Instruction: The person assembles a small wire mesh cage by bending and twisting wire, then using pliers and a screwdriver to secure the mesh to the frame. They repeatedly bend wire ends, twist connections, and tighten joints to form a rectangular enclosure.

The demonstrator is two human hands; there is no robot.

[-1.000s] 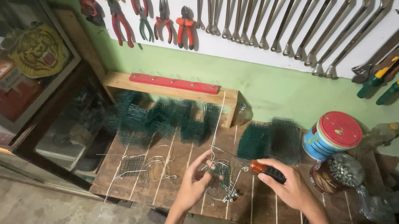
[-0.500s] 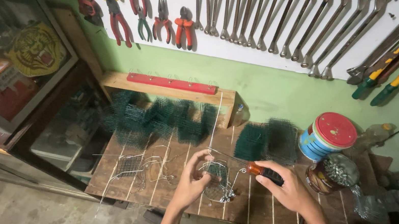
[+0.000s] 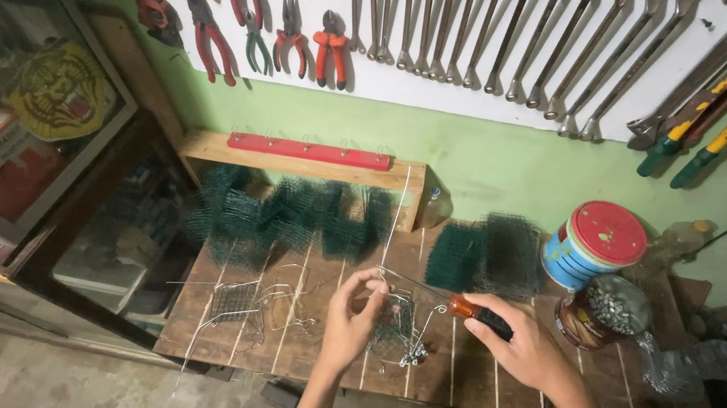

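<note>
While the small wire-mesh piece [image 3: 394,325] lies on the wooden table [image 3: 470,391] between both hands, the left hand [image 3: 355,315] pinches its upper edge and the right hand [image 3: 525,345] grips a screwdriver [image 3: 453,302] whose shaft points at it. Beyond the hands lie green mesh rolls [image 3: 287,213]; right of the right hand stand a red-lidded tin [image 3: 597,244] and a jar of screws [image 3: 602,310], left of the left hand loose bent wires [image 3: 262,298].

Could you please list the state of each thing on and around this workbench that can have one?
Left hand: fingers pinching wire above the small wire cage.
Right hand: closed around a screwdriver, its shaft pointing left.
Small wire cage: resting on the wooden bench.
Round tin: red lid on.
Jar: open, filled with small metal pieces.
Pliers: hanging on the wall.
</note>
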